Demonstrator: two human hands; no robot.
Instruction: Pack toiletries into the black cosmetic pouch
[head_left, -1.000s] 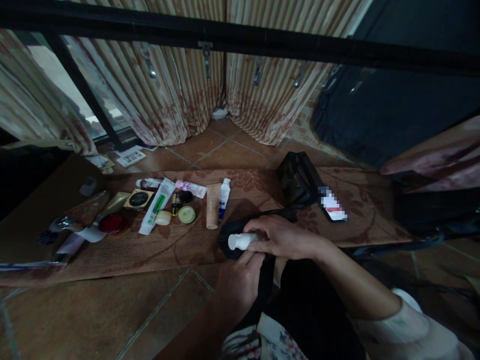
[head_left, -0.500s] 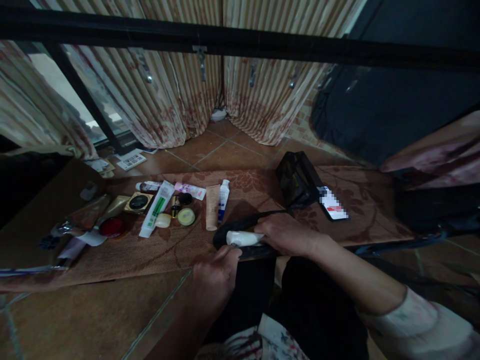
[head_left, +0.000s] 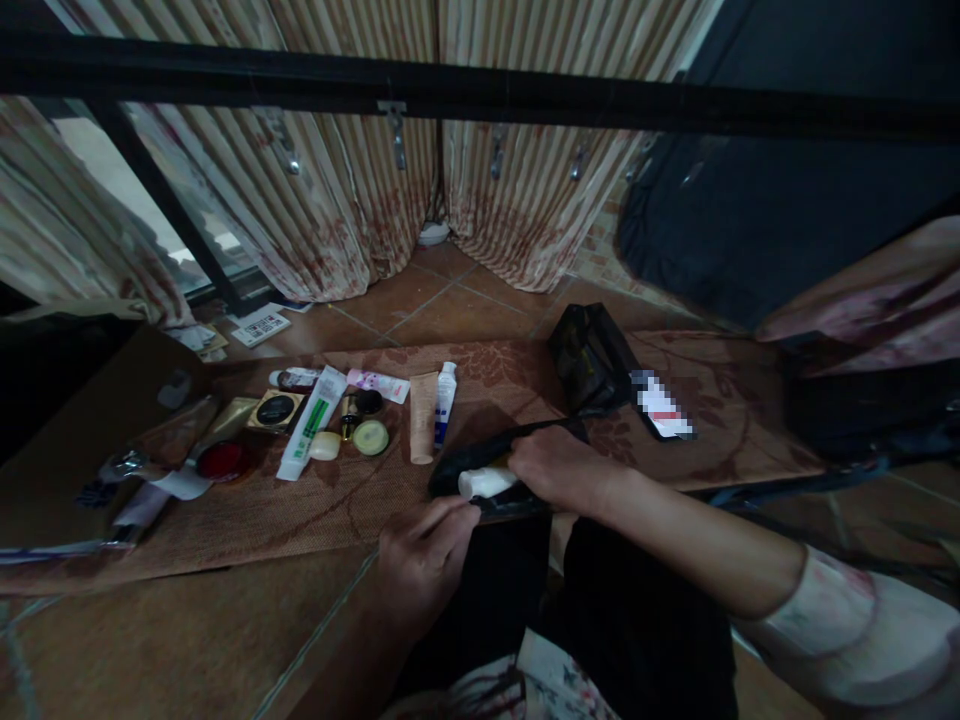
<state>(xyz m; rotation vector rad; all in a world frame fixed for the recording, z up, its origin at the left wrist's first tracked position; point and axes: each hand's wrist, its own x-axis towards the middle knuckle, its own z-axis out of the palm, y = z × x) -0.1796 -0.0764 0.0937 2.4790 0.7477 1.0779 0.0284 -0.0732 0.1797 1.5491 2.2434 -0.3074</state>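
As hands (head_left: 427,555) (head_left: 559,468) hold black pouch (head_left: 471,456), white bottle (head_left: 486,483) between, green-printed tube (head_left: 313,424)

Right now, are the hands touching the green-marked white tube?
No, the green-marked white tube lies on brown patterned cloth, apart from the left hand and right hand.

Single head-worn view, close above left hand (head_left: 426,562) and right hand (head_left: 561,466), forward and down toward curtains (head_left: 337,205).

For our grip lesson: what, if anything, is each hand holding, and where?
The left hand pinches the black pouch by its near edge; the right hand's hold, beside the white bottle, cannot be told.
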